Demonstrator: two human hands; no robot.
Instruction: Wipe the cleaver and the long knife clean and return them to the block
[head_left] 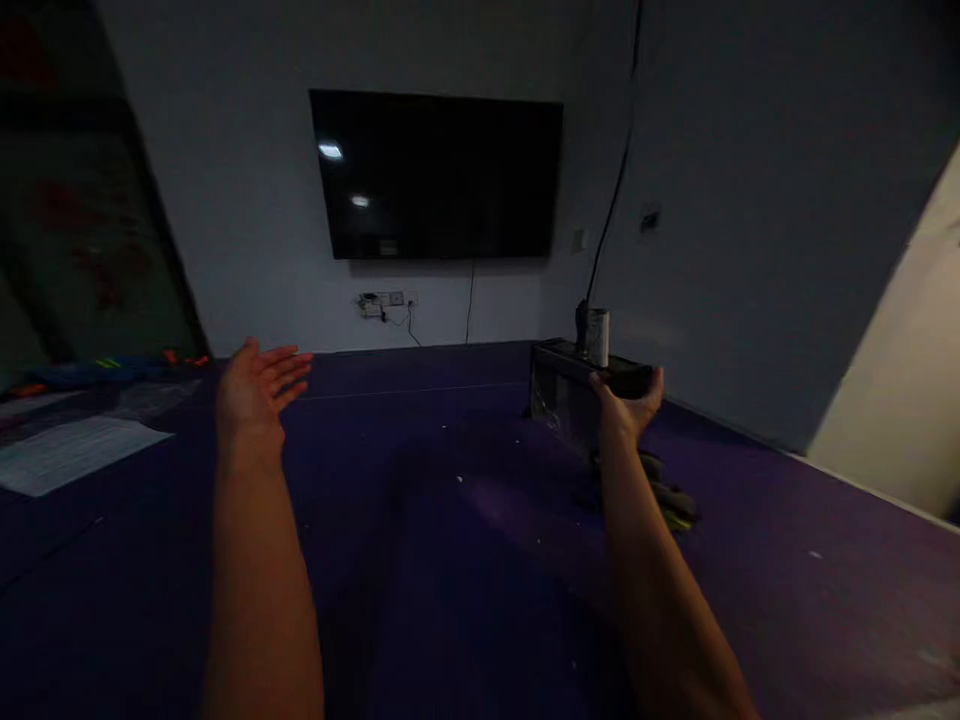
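Observation:
My left hand (259, 392) is raised over the purple floor, fingers stretched out to the right and apart, with nothing in it. My right hand (628, 408) reaches forward at the near end of a low dark box-like stand (562, 395). Its thumb and fingers are spread, with a dark shape between them that looks like the end of the stand; whether they touch it is hard to tell in the dim light. On the stand, just beyond this hand, stands a pale cylinder (598, 338) beside a dark upright object (581, 325).
A large black television (442, 175) hangs on the far wall, above sockets with loose cables (386, 303). White sheets (79, 450) lie on the floor at left. Dark items, perhaps shoes (673, 498), lie under my right forearm. A cable (616, 190) runs down the right corner.

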